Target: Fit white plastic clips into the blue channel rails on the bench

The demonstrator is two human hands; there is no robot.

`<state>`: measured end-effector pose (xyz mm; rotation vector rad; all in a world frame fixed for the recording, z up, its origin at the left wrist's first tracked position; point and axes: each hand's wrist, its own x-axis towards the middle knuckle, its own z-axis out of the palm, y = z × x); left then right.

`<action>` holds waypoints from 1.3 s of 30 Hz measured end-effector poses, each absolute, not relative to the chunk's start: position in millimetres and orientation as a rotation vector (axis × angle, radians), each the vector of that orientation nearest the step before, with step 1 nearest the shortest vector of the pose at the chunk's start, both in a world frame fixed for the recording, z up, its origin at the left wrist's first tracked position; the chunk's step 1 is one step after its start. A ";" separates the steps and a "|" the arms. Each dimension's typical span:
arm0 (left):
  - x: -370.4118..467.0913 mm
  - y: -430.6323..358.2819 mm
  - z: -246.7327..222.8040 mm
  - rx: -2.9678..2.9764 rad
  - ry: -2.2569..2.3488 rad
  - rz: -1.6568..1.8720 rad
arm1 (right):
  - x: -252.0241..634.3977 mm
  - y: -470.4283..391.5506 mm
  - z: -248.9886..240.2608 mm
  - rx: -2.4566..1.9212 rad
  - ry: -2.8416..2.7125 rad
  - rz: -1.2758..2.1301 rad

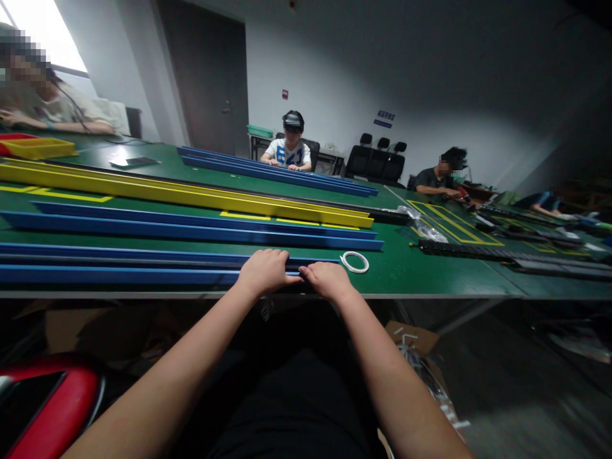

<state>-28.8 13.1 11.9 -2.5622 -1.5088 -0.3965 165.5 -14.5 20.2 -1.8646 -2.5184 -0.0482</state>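
Observation:
My left hand (266, 271) is closed over the right end of the nearest long blue channel (119, 275), its thumb pointing right. Close beside it, my right hand (327, 280) is also closed, thumb and fingers pinched together. Both hands grip a long dark strip (143, 261) that seems to lie between the channel's blue walls. Its end is mostly hidden under my fingers. A small coil of white tape or tubing (354, 262) rests on the green table (411, 277) just right of my right hand.
Beyond lie another blue channel (191, 225), a long yellow channel (191, 196) and farther blue rails (268, 171). Black strips (459, 249) and clear plastic wrap (428, 229) are to the right. Several people sit around the table. A red seat (67, 401) stands lower left.

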 end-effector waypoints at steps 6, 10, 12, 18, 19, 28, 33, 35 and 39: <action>-28.6 12.5 11.7 -2.553 -1.537 -0.400 | 163.6 -13.8 20.5 -1.914 -2.522 0.001; -28.8 13.0 11.4 -2.561 -1.524 -0.406 | 162.7 -15.2 17.6 -1.926 -2.474 -0.061; -29.0 13.3 11.1 -2.563 -1.525 -0.407 | 162.5 -15.6 16.0 -1.931 -2.460 -0.071; -28.9 13.3 10.7 -2.559 -1.526 -0.411 | 161.1 -12.4 15.6 -1.924 -2.466 -0.037; -28.8 13.4 10.8 -2.558 -1.523 -0.412 | 161.7 -11.7 17.3 -1.923 -2.470 -0.016; -28.6 13.4 12.5 -2.578 -1.553 -0.399 | 205.1 -11.9 40.1 -1.746 -2.421 0.307; -27.8 12.1 15.0 -2.582 -1.590 -0.378 | 226.2 -11.6 26.0 -1.557 -2.375 0.506; -27.6 11.3 16.3 -2.586 -1.597 -0.375 | 233.5 -10.8 20.0 -1.538 -2.312 0.564; -27.6 10.3 18.0 -2.593 -1.593 -0.384 | 247.7 -8.2 14.1 -1.477 -2.171 0.810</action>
